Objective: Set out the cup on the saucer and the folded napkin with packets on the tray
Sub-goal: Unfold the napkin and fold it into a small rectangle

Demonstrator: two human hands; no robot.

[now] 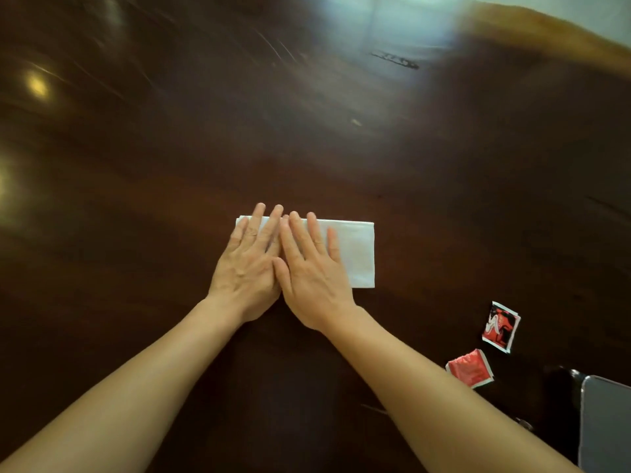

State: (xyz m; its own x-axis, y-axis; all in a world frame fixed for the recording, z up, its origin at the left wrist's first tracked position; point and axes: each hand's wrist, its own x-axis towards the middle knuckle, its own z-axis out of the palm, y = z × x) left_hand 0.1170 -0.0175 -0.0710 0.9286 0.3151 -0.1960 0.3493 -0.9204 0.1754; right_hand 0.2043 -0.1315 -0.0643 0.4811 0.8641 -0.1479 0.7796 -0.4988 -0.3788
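Note:
A white napkin point(356, 254), folded into a long rectangle, lies flat on the dark wooden table point(307, 138). My left hand point(247, 264) and my right hand point(309, 268) rest palm down on its left part, side by side and touching, fingers stretched out. They hold nothing. Two red packets lie apart from the napkin at the right: one with a black and white print point(500, 326), one plain red point(470, 368) nearer to me. No cup, saucer or tray can be made out with certainty.
A grey flat object with a rounded corner point(606, 425) sticks in at the bottom right edge, with a dark glossy thing point(560, 377) beside it. The table's far edge curves across the top right. Bright reflections mark the left side.

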